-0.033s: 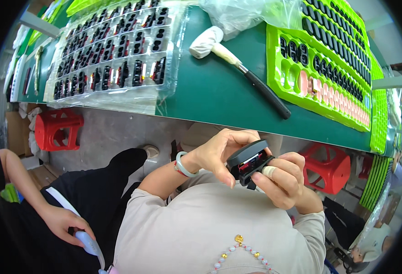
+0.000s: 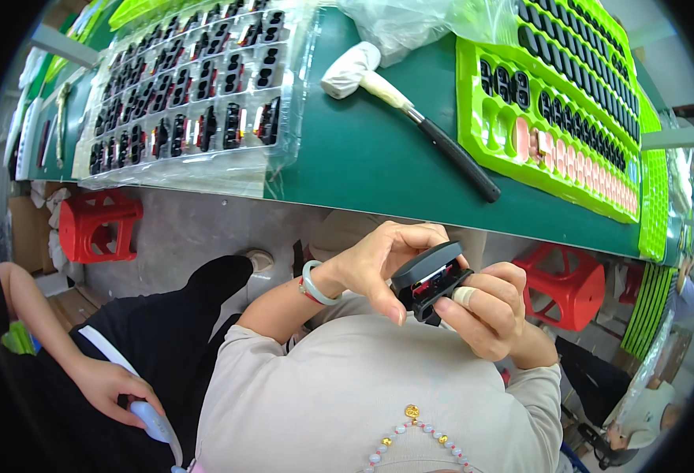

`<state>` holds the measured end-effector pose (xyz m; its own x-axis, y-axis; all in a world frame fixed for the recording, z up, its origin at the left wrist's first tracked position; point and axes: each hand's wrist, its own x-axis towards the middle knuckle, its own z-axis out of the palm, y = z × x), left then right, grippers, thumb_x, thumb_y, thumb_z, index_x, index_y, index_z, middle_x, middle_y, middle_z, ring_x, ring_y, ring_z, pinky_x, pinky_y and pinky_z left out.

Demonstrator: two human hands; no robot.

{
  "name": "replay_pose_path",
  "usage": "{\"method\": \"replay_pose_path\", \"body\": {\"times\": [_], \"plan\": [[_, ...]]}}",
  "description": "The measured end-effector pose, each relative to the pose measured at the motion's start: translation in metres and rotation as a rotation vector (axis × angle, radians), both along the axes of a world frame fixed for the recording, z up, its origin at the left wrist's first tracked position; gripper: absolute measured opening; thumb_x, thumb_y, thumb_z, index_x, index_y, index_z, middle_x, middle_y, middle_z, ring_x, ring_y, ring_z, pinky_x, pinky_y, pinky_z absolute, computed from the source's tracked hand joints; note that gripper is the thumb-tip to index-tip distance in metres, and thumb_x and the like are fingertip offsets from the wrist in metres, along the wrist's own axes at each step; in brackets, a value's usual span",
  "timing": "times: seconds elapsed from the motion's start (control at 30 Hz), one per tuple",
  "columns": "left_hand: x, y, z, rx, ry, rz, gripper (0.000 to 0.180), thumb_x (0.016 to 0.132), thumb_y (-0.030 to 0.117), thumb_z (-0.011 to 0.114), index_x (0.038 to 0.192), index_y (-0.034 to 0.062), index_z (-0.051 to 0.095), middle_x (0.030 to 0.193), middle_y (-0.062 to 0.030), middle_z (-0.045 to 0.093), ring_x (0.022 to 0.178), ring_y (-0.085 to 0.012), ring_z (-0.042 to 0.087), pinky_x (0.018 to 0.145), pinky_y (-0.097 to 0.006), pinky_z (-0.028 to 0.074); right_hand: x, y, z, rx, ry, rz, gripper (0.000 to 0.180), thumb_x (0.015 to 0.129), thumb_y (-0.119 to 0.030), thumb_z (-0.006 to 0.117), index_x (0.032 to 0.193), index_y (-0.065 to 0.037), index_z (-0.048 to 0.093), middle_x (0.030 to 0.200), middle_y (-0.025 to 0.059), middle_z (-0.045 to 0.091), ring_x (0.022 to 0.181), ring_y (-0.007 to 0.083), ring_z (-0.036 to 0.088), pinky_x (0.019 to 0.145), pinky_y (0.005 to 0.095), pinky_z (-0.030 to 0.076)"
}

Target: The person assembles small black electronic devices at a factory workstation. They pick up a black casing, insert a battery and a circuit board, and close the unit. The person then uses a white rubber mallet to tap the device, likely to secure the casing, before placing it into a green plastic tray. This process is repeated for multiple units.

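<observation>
Over my lap, both hands hold a small black plastic housing [image 2: 428, 266] whose two halves stand partly apart. Red and light-coloured parts show in the gap. My left hand [image 2: 382, 268] grips the rounded upper half from the left, its thumb low and its fingers over the far side. With its thumb and curled fingers, my right hand [image 2: 489, 310] pinches the thin lower half; one of these fingers wears a pale wrap. What lies deeper inside the housing is too small to make out.
A green bench [image 2: 363, 169] runs ahead, bearing a clear tray [image 2: 296, 130] of black-and-red parts, a mallet with a wrapped head [image 2: 442, 142] and a lime-green tray [image 2: 473, 142] of black and pink pieces. Red stools [image 2: 568, 292] flank me. At left, another person's hand [image 2: 118, 388] holds a pale-blue device.
The bench and its trays sit slightly farther left and higher in the picture. My hands and the black housing keep the same pose.
</observation>
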<state>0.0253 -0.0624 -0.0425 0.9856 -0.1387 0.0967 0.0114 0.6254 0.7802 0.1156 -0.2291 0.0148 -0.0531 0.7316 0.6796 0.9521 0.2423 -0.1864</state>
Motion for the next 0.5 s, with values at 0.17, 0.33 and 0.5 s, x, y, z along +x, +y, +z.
{"method": "replay_pose_path", "body": {"times": [0.17, 0.33, 0.5], "plan": [[0.007, -0.011, -0.008, -0.039, 0.012, -0.077, 0.092, 0.041, 0.052, 0.089, 0.106, -0.0062, 0.059, 0.094, -0.0063, 0.055, 0.087, -0.015, 0.054, 0.078, -0.028, 0.042, 0.002, -0.015, -0.005, -0.015, 0.03, -0.02, 0.034, 0.058, -0.007, 0.071, 0.092, -0.009, 0.07, 0.091, 0.0014, 0.05, 0.079, 0.0155, 0.054, 0.066, 0.031, 0.04], [0.011, -0.013, -0.009, -0.018, 0.002, -0.106, 0.09, 0.041, 0.049, 0.089, 0.105, -0.0059, 0.06, 0.096, -0.0064, 0.054, 0.091, -0.0149, 0.052, 0.08, -0.028, 0.042, 0.004, -0.021, 0.002, -0.042, 0.061, -0.048, 0.034, 0.058, -0.008, 0.072, 0.092, -0.008, 0.07, 0.088, 0.0012, 0.05, 0.079, 0.0155, 0.053, 0.065, 0.0312, 0.04], [0.012, -0.016, -0.011, -0.033, 0.027, -0.156, 0.087, 0.042, 0.044, 0.09, 0.106, -0.0054, 0.058, 0.095, -0.0054, 0.052, 0.09, -0.0136, 0.051, 0.078, -0.028, 0.042, 0.01, -0.022, 0.009, -0.172, 0.151, -0.004, 0.038, 0.055, -0.009, 0.071, 0.092, -0.006, 0.069, 0.086, 0.0022, 0.05, 0.077, 0.0169, 0.053, 0.065, 0.0323, 0.04]]}}
